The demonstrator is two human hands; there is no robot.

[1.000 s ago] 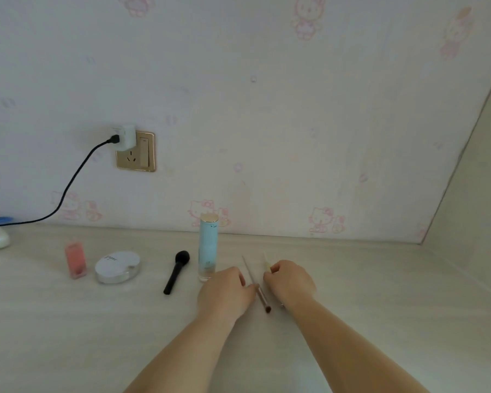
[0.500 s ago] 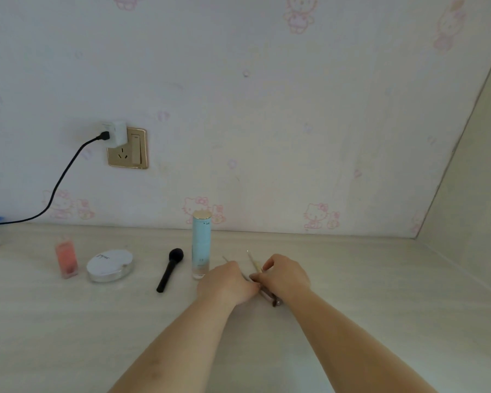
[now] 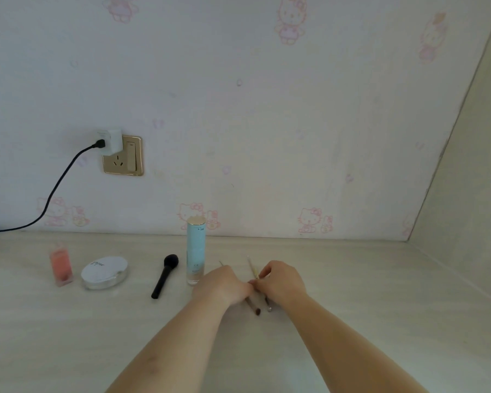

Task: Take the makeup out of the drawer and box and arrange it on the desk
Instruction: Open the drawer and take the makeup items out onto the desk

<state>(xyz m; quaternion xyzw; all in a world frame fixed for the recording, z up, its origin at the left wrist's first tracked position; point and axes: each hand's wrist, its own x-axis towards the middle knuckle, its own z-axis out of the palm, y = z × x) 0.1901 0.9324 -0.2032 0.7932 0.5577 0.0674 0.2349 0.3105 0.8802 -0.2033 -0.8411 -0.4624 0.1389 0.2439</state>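
Step in hand: arranging. Your desk already carries a row along the wall: a tall blue bottle upright, a black brush lying just left of it, a white compact further left, then a pink bottle at the row's left end. You are now setting down the smallest pieces, two thin brushes, just right of the blue bottle.

Pose: both forearms reach in from the near edge and meet over the thin brushes. Your left hand rests knuckles-up with fingers curled; what it grips is hidden beneath it, probably one handle. Your right hand pinches a pale handle whose tip pokes out beyond the fingers toward the wall. Two bristle ends show below the hands, close together.

Next move, as a judgement: lay both brushes parallel, spaced apart, then let go. The drawer and box are out of view.
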